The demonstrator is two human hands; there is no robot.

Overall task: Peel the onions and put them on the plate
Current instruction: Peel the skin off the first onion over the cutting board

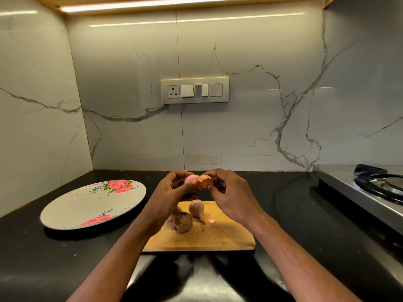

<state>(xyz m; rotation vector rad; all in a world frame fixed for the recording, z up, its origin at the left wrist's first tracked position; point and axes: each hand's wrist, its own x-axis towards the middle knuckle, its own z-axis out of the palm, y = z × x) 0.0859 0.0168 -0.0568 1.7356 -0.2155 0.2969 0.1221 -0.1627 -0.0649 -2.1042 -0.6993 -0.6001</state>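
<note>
Above the wooden cutting board [224,238], my left hand [172,192] grips a partly peeled pink onion [191,178]. My right hand [233,192] pinches a loose flap of its orange-brown skin [206,182]. Two unpeeled onions lie on the board: a dark brown one [182,222] and a paler one [196,208] behind it. A third onion shows only as a sliver behind my left wrist. A small pink scrap of peel [211,221] lies on the board. The round floral plate [91,205] sits to the left on the black counter, with nothing on it.
A steel gas stove [375,188] with a black burner ring occupies the right side of the counter. Marble walls close off the back and left, with a switch panel [194,90] on the back wall. The black counter [294,214] extends around board and plate.
</note>
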